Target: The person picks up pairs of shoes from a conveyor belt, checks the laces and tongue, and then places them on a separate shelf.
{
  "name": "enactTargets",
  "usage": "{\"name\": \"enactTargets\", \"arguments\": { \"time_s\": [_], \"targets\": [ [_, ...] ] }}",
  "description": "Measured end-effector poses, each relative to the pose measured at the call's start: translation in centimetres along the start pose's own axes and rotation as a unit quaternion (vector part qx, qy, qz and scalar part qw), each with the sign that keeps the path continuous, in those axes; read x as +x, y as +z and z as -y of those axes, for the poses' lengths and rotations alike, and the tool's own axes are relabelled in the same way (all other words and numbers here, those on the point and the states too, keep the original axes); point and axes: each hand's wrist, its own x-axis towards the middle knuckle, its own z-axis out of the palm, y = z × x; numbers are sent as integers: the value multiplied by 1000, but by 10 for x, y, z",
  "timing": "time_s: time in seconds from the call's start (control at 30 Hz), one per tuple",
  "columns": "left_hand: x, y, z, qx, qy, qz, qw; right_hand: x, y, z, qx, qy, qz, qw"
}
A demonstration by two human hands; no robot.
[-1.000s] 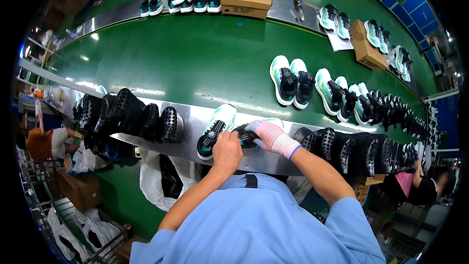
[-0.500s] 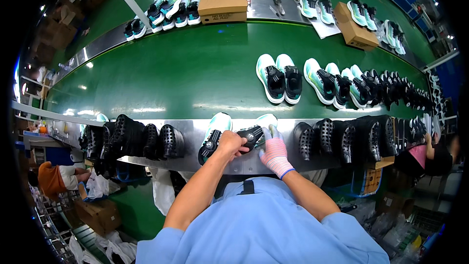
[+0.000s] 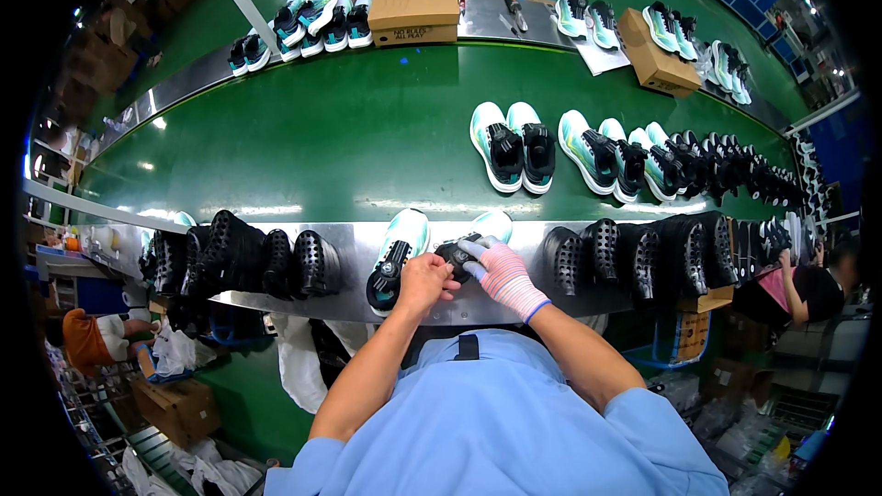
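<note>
A green conveyor belt (image 3: 276, 147) curves across my view, with a brown cardboard box (image 3: 413, 0) beyond it and a grey metal ledge (image 3: 354, 243) along its near edge. On that ledge I have a mint-and-black sneaker with a white sole (image 3: 491, 225), toe toward the belt, its black upper directly under the hands. The right hand (image 3: 501, 274), in a pink-striped glove with grey fingers, reaches over that upper from the right; whether it clamps the shoe I can't tell. The bare left hand (image 3: 428, 283) sits at the heel end, fingers curled and thumb close to them; I can't make out whether anything is pinched there. A matching mint-and-black sneaker (image 3: 401, 243) lies just left of it. Black studded shoe-shaped forms (image 3: 638, 262) line the ledge on both sides.
</note>
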Motion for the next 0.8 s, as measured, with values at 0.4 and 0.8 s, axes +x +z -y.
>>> {"name": "enactTargets", "arguments": {
  "time_s": [0.4, 0.8],
  "targets": [
    [1, -3, -14, 94, -7, 5, 996, 9, 1, 9, -48, 16, -15, 999],
    [4, -4, -16, 144, 0, 40, 989, 14, 4, 14, -49, 43, -11, 998]
  ]
}}
